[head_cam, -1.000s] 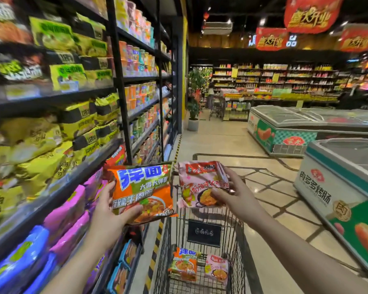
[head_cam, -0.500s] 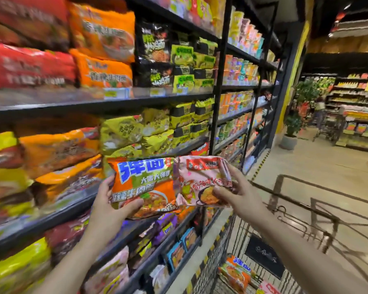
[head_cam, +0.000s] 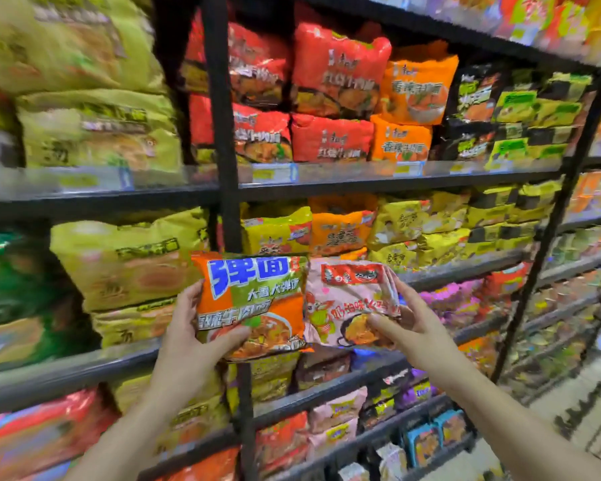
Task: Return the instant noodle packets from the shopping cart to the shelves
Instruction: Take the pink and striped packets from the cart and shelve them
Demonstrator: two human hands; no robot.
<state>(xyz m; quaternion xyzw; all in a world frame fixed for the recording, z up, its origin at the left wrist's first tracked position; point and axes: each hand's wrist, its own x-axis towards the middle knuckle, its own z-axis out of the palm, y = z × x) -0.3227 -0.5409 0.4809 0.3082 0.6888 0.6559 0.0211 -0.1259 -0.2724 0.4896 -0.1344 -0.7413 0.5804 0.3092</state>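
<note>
noodle packets, two of them, are held up side by side before the shelves [head_cam: 379,184]. the orange packet [head_cam: 254,303] has big blue characters across its top, a green band below them and a picture of noodles at the bottom. the pink packet [head_cam: 349,300] carries a red label at its top, a small cartoon figure and a dark bowl picture lower down; its wrapper looks crumpled. their inner edges touch or slightly overlap.

half a second ago the shopping cart showed at the lower right and the aisle floor ran off to the right; now the view has swung to face the shelving squarely, the cart is out of sight, and red, orange and yellow multipacks fill the rows above and behind both hands. the packets have stayed in the same grips.

the left hand [head_cam: 188,345] reaches up from below, thumb pressed across the front of the orange packet near its lower edge, fingers curled behind its left side. the right hand [head_cam: 408,324] comes in from the lower right, thumb laid over the front of the pink packet, fingers wrapped round its right edge.
</note>
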